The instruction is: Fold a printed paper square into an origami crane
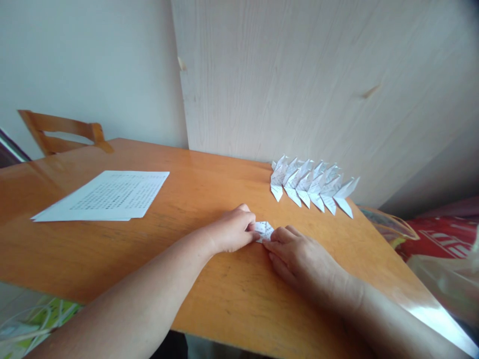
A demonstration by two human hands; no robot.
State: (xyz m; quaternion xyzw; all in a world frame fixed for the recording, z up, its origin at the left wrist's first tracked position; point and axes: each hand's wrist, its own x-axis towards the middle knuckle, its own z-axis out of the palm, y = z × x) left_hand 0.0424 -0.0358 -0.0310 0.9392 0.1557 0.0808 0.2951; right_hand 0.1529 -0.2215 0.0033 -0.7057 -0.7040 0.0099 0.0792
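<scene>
A small folded piece of printed paper [265, 230] lies on the wooden table [209, 199], between my two hands. My left hand [235, 229] pinches its left end, thumb toward me and fingers curled. On its right end, the fingers of my right hand [295, 252] are bent and pressed together against the paper. Both hands cover parts of the piece, so its full shape is hidden. Beyond my right hand stand several folded paper figures [314, 184] with pointed tips, set close together in rows.
A stack of printed sheets [112, 197] lies on the left of the table. Behind it is a wooden chair [69, 130]. A pale wood panel [299, 80] borders the table's far edge. Red and clear plastic bags [441, 237] are past the right edge.
</scene>
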